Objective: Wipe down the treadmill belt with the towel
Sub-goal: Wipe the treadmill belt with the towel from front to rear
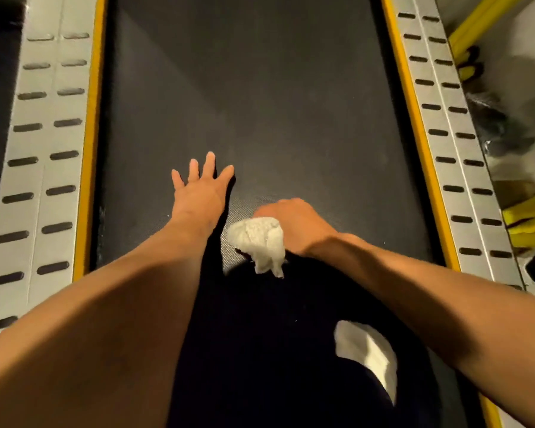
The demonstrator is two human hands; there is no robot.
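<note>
While the left hand [203, 185] lies flat on the treadmill belt [260, 88] with fingers straight and spread, apparently as a brace, the right hand [292, 222] is curled round a bunched white towel [258, 245]. Part of the towel hangs loose from the grip toward the person's dark-clothed leg [260, 335]. Towel position: near end of the belt, roughly central, just right of the left wrist. Whether the cloth is pressed to the surface or held slightly above it cannot be told. Assessment: the wiping step is in hand, at the near portion of the belt. The long dark stretch ahead, bounded by the yellow edge strips [416, 118] and the slotted silver side rails [47, 125], shows no visible streak or mark, so the share already wiped cannot be judged. Next move, in my judgement: press the wad flat to the belt, sweep from one yellow strip to the other, then work forward. The left hand would need to shift clear of that path. Blurred yellow and dark objects [491, 118] lie beyond the right rail, unidentified.
</note>
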